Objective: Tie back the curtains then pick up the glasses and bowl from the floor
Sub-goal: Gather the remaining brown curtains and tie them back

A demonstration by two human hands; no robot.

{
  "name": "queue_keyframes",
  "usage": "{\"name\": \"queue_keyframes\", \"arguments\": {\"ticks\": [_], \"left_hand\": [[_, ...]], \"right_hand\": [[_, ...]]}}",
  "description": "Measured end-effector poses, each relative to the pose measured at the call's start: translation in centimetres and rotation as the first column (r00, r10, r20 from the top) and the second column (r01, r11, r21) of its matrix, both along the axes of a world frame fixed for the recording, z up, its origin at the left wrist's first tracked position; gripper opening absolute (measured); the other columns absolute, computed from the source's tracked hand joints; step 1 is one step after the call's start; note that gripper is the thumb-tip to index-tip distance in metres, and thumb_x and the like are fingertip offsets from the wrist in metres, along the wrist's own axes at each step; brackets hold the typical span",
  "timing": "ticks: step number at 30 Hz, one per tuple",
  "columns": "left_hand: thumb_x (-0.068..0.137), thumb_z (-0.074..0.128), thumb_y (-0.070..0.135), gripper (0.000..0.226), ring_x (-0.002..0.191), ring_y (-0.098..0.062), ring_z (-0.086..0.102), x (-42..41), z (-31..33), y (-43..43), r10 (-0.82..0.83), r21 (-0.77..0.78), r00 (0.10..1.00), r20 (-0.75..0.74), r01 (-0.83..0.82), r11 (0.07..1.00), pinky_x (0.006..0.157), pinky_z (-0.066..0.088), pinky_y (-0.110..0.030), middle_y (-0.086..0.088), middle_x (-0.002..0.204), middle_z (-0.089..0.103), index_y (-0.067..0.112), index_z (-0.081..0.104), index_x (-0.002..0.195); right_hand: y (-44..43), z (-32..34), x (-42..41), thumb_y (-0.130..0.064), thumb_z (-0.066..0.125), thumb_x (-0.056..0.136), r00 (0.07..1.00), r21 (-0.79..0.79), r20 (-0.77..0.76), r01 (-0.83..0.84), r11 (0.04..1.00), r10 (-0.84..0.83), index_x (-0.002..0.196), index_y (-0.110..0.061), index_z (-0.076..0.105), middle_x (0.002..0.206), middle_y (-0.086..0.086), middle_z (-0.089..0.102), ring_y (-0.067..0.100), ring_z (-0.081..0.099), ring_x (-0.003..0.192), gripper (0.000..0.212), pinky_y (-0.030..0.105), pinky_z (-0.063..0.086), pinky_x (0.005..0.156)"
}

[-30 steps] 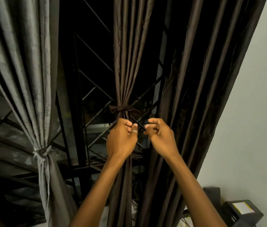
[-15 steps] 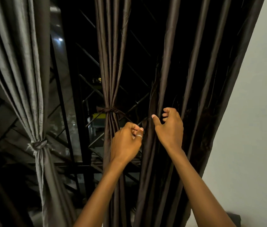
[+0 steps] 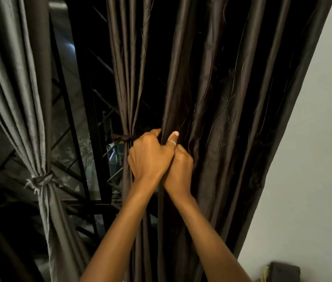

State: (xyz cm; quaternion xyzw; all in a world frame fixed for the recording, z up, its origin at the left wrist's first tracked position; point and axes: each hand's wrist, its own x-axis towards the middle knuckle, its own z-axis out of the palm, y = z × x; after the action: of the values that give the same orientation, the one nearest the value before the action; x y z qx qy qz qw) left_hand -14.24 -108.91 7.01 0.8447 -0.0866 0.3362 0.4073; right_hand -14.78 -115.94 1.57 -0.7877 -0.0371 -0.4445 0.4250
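Three curtains hang before a dark window. The grey left curtain [image 3: 18, 98] is bunched and knotted with a tie [image 3: 39, 180]. The narrow brown middle curtain [image 3: 128, 78] is bound by a brown tie [image 3: 122, 137]. The wide brown right curtain [image 3: 232, 119] hangs loose. My left hand [image 3: 151, 157], a ring on its thumb, is closed around the loose curtain's left edge. My right hand [image 3: 181, 167] sits pressed against it just below, also gripping that fabric. No glasses, bowl or floor are in view.
A black metal window grille [image 3: 96, 110] stands behind the curtains, with night outside. A pale wall [image 3: 313, 159] fills the right side. A dark box-like object [image 3: 285, 271] sits at the bottom right corner.
Both hands have left the middle curtain's tie and moved right. They came together and closed on the left edge of the loose right curtain. The view has shifted right.
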Motion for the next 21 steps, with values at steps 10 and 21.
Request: {"name": "queue_keyframes", "arguments": {"ticks": [10, 21], "left_hand": [[0.102, 0.049, 0.039, 0.033, 0.068, -0.018, 0.066, 1.1, -0.9, 1.8, -0.006, 0.043, 1.0, -0.014, 0.007, 0.999, 0.05, 0.032, -0.024, 0.007, 0.064, 0.06, 0.023, 0.073, 0.087], [0.102, 0.053, 0.038, 0.044, 0.047, -0.011, 0.051, 2.4, -1.0, 5.3, -0.079, 0.016, 0.996, 0.026, 0.079, 0.997, 0.051, 0.039, -0.028, 0.011, 0.046, 0.043, 0.031, 0.048, 0.058]], "right_hand": [[0.3, 0.0, 0.9, 0.006, 0.063, 0.09, 0.999, -0.016, -0.03, -0.042, 0.999, 0.041, 0.074, -0.009, 0.069, 0.071, 0.0, 0.061, 0.008, 0.055, 0.063, 0.022, 0.021, 0.043, 0.053], [-8.6, 2.3, -3.5, -0.036, 0.084, 0.081, 0.788, 0.121, -0.063, 0.616, 0.779, -0.613, 0.131, -0.013, 0.05, 0.128, 0.01, 0.052, 0.026, 0.056, 0.111, 0.065, 0.032, 0.048, 0.084]]}}
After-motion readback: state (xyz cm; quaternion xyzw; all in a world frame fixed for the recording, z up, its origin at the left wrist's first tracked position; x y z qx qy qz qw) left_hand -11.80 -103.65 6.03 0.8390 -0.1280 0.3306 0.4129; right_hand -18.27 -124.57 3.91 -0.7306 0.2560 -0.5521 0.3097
